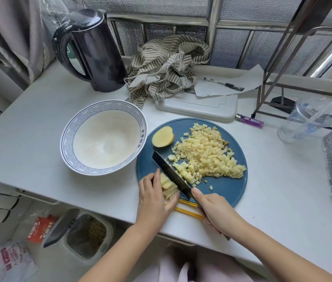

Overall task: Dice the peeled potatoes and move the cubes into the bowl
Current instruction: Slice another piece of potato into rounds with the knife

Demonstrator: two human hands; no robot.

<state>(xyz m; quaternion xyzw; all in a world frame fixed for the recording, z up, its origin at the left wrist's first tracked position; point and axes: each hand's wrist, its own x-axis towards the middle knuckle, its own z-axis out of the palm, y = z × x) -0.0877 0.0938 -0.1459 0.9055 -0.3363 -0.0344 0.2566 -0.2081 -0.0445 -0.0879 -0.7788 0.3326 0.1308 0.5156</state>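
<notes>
A: Right hand (216, 210)?
B: Wrapped tight round the handle of the knife (171, 174), one finger lying forward onto the base of the blade. The blade runs away from that grip toward the upper left, edge down on the blue board (230, 190).
A: Left hand (152, 198)?
B: Fingers curled down over the potato strips (168, 187), pinning the stack at the board's near-left edge. The strips sit against the blade, on the side facing this hand.
A: Cubes?
B: The potato cubes (205, 155) are a big loose pile on the board, across the blade from the left-hand grip, beyond the knife hand. A few strays lie closer to the knife hand.
A: Bowl?
B: The bowl (67, 143) is white with a blue patterned rim, beyond the left hand and off to its left. The rim meets the board's edge; touching or overlapping, can't tell.
A: Other potato?
B: A potato half (163, 136) lies on the board just past the blade tip, between bowl and pile.
A: Rest, quick.
B: Yellow sticks (187, 210) between the two hands at the board's near edge. Kettle (97, 51) and striped cloth (165, 66) well beyond the left hand. White tray (197, 107), paper (232, 82) and pen (224, 83) beyond the pile. Lighter (249, 120) and plastic cup (307, 121) beyond and to the right of the knife hand. All on the white table (38, 123).
</notes>
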